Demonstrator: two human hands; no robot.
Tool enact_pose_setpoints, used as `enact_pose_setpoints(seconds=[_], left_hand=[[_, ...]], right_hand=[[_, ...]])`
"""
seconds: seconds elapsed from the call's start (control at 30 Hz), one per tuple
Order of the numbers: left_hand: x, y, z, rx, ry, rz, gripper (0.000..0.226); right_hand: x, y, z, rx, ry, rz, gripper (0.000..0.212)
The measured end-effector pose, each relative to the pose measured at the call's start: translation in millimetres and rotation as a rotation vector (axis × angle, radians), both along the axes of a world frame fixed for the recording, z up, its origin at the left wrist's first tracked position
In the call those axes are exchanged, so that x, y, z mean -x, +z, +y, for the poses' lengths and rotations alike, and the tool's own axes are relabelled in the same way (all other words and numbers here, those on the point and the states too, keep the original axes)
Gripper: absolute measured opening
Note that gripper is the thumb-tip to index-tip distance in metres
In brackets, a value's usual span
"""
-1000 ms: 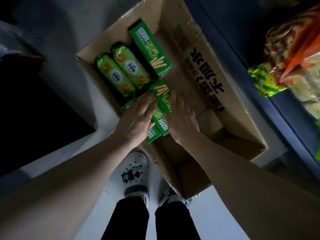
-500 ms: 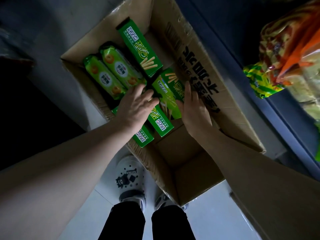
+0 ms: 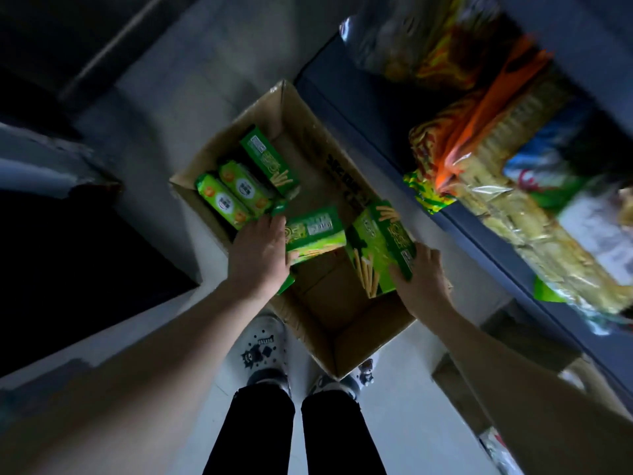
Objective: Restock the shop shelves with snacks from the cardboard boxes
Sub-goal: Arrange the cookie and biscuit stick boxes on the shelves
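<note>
Over the open brown cardboard box (image 3: 359, 341), left grip (image 3: 260, 258) clamps a flat green paperboard stick-snack carton (image 3: 315, 234), right grip (image 3: 423, 281) clamps further green cartons (image 3: 376, 248); likely light, stiff, dentable, so hold across the narrow faces.

Two green snack boxes (image 3: 315, 231) tilt over the open cardboard box (image 3: 346, 323); two green packs (image 3: 224, 202) lie inside.

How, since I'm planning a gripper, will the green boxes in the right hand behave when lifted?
The green boxes look stiff: flat faces, sharp edges. Probably light, as the right hand alone holds them. Flat sides shouldn't roll.
</note>
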State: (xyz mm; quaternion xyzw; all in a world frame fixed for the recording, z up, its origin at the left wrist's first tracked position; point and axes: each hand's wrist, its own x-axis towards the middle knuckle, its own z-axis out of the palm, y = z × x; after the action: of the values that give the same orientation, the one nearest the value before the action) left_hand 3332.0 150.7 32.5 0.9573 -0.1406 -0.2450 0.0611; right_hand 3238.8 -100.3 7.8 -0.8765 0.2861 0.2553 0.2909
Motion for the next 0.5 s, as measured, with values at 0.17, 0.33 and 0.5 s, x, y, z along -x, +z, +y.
enact_pose_setpoints(seconds=[0.17, 0.33, 0.5], left_hand=[[18.5, 105.2, -15.5, 0.154, 0.425, 0.171, 0.068], [47.1, 207.5, -24.2, 0.192, 0.437, 0.215, 0.069], [91.4, 305.3, -30.6, 0.217, 0.283, 0.180, 0.069]], right_hand=[[40.7, 108.7, -18.3, -0.087, -0.076, -0.074, 0.054], [72.6, 221.3, -33.5, -0.095, -0.102, -0.134, 0.059], [127.7, 321.5, -41.3, -0.003, -0.103, -0.210, 0.065]])
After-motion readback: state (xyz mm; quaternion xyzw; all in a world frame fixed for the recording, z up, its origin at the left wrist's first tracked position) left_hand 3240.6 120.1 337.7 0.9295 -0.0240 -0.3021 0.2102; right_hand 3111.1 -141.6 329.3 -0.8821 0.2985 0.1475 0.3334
